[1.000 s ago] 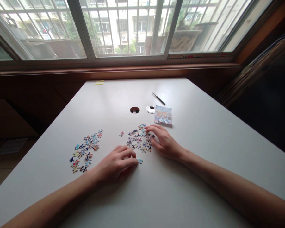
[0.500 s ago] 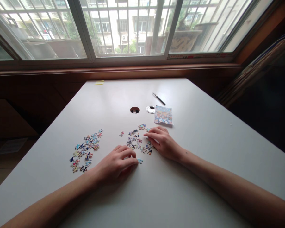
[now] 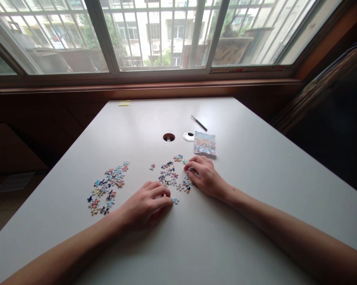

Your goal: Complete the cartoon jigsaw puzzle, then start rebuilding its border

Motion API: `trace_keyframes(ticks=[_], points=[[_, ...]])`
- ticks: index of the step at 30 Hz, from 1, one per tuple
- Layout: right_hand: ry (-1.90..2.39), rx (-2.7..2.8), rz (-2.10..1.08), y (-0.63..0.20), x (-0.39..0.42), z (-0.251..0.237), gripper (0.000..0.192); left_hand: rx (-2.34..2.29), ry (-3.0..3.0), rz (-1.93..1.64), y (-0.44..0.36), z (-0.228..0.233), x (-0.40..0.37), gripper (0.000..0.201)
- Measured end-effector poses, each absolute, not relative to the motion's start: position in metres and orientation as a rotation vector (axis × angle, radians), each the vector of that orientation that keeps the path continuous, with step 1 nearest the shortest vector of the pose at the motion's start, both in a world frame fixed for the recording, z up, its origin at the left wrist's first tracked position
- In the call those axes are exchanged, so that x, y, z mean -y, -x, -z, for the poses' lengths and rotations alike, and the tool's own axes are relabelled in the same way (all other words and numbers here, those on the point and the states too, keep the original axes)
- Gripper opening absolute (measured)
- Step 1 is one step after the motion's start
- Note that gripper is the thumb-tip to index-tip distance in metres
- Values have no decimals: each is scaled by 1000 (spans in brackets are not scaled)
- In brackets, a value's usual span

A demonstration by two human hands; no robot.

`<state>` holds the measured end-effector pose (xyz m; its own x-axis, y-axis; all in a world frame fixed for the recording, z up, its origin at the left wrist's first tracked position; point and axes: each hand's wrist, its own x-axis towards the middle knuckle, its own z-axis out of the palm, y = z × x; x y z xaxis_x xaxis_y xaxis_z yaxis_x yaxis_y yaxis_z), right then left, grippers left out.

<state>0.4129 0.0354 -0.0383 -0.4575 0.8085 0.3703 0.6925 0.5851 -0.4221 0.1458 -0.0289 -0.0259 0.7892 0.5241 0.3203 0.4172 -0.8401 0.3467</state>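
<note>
My right hand [image 3: 206, 177] lies on the right edge of the middle heap of small colourful puzzle pieces [image 3: 170, 176]. Its fingertips are drawn together on a piece there, and the piece itself is mostly hidden. My left hand [image 3: 148, 204] rests palm down on the white table [image 3: 196, 237], fingers curled and close together. Its index fingertip is beside a single blue piece [image 3: 175, 200]. A second, wider heap of pieces [image 3: 107, 188] lies to the left of that hand, untouched.
A small picture card [image 3: 204, 143] lies just beyond my right hand. Further back are a round cable hole [image 3: 168, 137], its loose cap [image 3: 188, 136] and a pen [image 3: 199, 123]. A yellow note [image 3: 124, 103] sits at the far edge below the window.
My right hand slid from over the heap's top to its right edge, and its spread fingers curled inward. A few pieces shifted with it. My left hand stayed still.
</note>
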Motion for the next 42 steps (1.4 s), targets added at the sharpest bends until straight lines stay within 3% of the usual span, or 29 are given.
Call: trace_keyframes(ticks=[9, 19, 36, 42], points=[[1043, 2159, -356, -415, -36, 36, 8, -724, -2727, -618, -146, 24, 30, 22], [542, 2262, -776, -404, -13, 21, 16, -784, -2718, -647, -146, 23, 31, 18], [436, 2550, -518, -405, -8, 31, 17, -791, -2703, -648, -147, 24, 31, 17], [459, 2738, -262, -402, -3, 21, 22, -803, -2707, -651, -147, 25, 31, 15]])
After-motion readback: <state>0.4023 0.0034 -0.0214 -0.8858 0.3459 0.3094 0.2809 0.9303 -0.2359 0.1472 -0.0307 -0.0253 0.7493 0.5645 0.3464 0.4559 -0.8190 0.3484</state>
